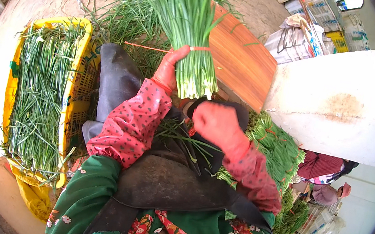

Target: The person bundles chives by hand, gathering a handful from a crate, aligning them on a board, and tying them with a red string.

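Observation:
My left hand (170, 68), in an orange-red rubber glove, grips a thick bunch of green chives (188, 22). Their pale cut ends point down toward me. An orange tie (200, 48) runs round the bunch near the thumb, and a thin orange strand (144, 46) sticks out to the left of the glove. Below and right of the cut ends, my gloved right hand (219, 127) is apart from the bunch and a little blurred. Its fingers look curled in; whether anything lies inside them is hidden. Loose chive leaves (186, 140) lie over my dark apron (165, 180).
On the left stands a yellow crate (72, 102) full of loose chives. More chives (135, 13) are heaped on the floor ahead. A wood-grain board (243, 53) adjoins a white block (332, 98). Tied bundles (276, 147) are stacked at right, with another person (324, 177) beyond.

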Demonstrator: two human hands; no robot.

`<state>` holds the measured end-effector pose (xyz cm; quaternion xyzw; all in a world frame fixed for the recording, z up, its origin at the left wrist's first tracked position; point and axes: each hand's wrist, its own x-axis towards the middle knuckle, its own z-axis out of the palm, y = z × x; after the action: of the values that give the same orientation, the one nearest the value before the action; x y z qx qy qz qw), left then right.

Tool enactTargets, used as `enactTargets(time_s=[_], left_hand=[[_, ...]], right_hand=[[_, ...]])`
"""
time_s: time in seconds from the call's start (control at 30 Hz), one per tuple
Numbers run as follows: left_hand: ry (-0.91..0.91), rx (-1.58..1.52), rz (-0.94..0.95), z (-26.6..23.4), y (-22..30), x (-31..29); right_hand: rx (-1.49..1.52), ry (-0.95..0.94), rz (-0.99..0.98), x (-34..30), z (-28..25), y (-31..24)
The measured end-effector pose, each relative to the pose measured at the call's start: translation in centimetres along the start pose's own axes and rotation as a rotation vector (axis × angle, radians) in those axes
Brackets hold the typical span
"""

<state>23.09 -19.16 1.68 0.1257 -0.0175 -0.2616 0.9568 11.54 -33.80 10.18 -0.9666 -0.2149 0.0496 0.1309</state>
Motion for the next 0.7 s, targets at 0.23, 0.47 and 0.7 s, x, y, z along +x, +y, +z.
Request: enactTargets(time_s=[0.23, 0.47, 0.7], left_hand=[[-0.06, 0.028, 0.007, -0.6, 1.3, 0.4], [0.055, 0.073, 0.023, -0.4, 0.9, 0.4], [0.048, -0.005, -0.09, -0.6, 0.8, -0.7]], right_hand=[[0.329, 0.12, 0.158, -2.5, -1.4, -1.4], [-0.236, 0.301, 0.008, 3.8, -2.3, -0.3], [-0.129, -0.104, -0.353, 2.7, -2.3, 0.1]])
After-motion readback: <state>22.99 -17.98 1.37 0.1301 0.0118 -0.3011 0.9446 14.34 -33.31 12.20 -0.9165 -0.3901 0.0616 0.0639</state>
